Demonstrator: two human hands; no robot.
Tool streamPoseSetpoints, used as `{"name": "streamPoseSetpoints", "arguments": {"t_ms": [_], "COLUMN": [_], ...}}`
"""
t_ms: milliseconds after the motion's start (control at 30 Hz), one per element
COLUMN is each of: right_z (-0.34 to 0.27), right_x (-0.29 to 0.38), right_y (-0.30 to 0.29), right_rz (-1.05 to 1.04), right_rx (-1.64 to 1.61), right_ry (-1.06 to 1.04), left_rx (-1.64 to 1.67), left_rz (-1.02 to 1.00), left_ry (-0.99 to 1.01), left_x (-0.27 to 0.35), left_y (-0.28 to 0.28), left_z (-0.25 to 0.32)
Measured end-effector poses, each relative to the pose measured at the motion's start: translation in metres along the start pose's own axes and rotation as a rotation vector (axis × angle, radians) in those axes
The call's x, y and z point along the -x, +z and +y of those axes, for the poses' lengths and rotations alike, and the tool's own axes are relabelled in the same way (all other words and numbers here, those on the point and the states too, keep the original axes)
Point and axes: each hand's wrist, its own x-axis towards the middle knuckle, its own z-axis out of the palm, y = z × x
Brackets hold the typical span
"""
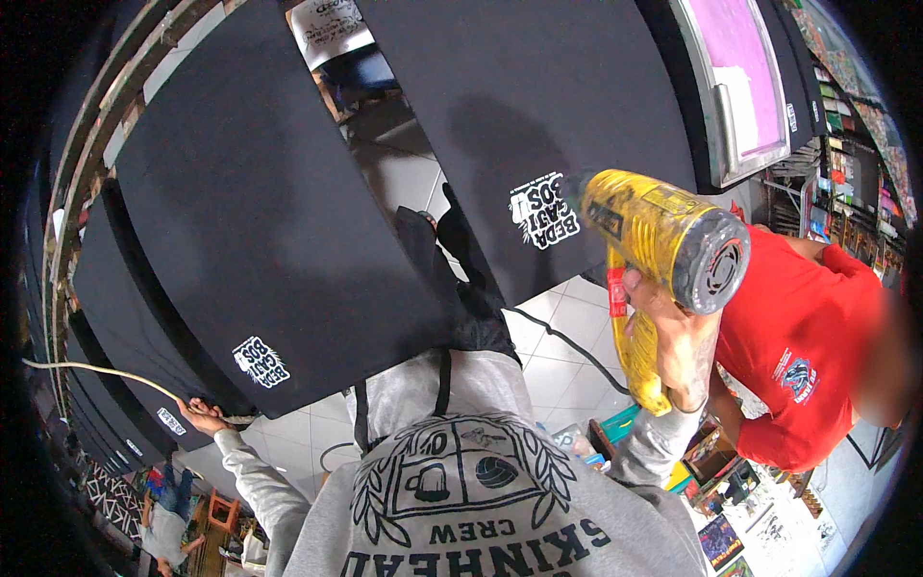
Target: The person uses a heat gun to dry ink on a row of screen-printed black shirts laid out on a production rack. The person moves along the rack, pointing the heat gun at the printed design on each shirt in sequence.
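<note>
My right hand (667,339) grips the handle of a yellow and black heat gun (649,231). Its front end is over the white print (546,216) on a black fabric panel (505,86), possibly a shirt on a board; whether they touch cannot be told. To the left lies a second black panel (252,180) with a similar white print (261,362) near its lower edge. Beyond that panel's lower left corner, my left hand (202,416) is closed around a thin pale cord or rod (108,370). A black cable (570,346) runs towards the heat gun's handle.
More black panels (137,288) line the left, beside a curved-looking rail (115,94). A framed printing screen (750,94) rests at upper right. A person in a red shirt (786,324) is close on the right; another person (166,530) is at lower left. Boxes (613,433) stand below.
</note>
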Motion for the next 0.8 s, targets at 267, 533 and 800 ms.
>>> {"name": "streamPoseSetpoints", "arguments": {"t_ms": [267,533,800], "right_z": [-0.024,0.006,-0.001], "right_x": [0.005,0.011,0.023], "right_y": [0.000,0.007,0.019], "right_rz": [-0.200,-0.259,-0.178], "right_rx": [0.030,0.489,0.143], "right_ry": [0.178,-0.414,-0.121], "left_rx": [0.019,0.027,-0.035], "left_rz": [-0.041,0.140,0.003], "left_ry": [-0.004,0.172,0.001], "left_x": [-0.005,0.059,0.013], "left_y": [-0.001,0.049,0.009], "left_z": [0.001,0.024,0.003]}}
